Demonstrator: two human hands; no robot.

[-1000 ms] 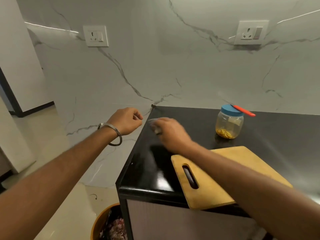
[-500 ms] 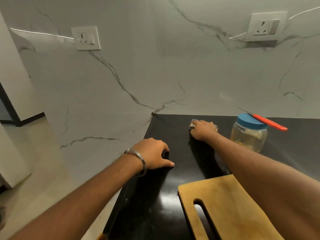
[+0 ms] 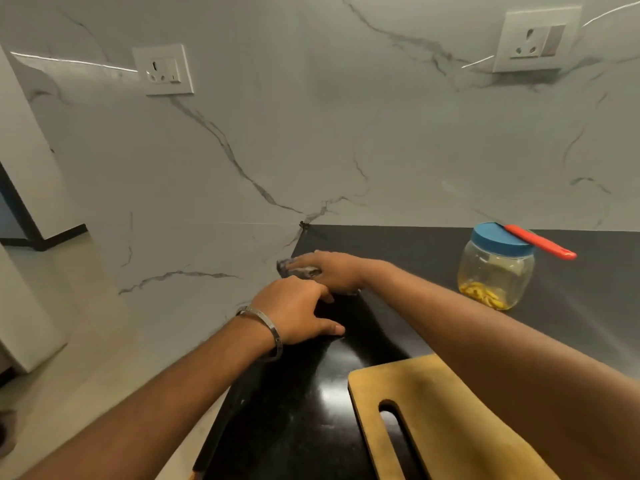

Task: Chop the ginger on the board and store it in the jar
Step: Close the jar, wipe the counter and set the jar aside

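Observation:
A clear jar (image 3: pixel 496 271) with a blue lid stands at the back right of the black counter (image 3: pixel 322 403); yellow ginger pieces (image 3: pixel 481 294) lie in its bottom. A red-handled knife (image 3: pixel 540 242) rests across the lid. The bare wooden board (image 3: pixel 433 420) lies at the near right, partly under my right forearm. My right hand (image 3: pixel 329 271) holds a small grey cloth (image 3: pixel 289 266) down at the counter's left edge. My left hand (image 3: pixel 298 311), with a metal bangle on the wrist, rests on that edge just in front, thumb flat on the top.
A marble-patterned wall runs behind and to the left of the counter, with two white sockets (image 3: pixel 162 69) (image 3: pixel 536 39). The counter's left edge drops off to a light floor (image 3: pixel 69 341).
My right hand has slid the cloth from the back of the counter leftward to its edge. My left hand has moved forward along the edge, close to the right hand.

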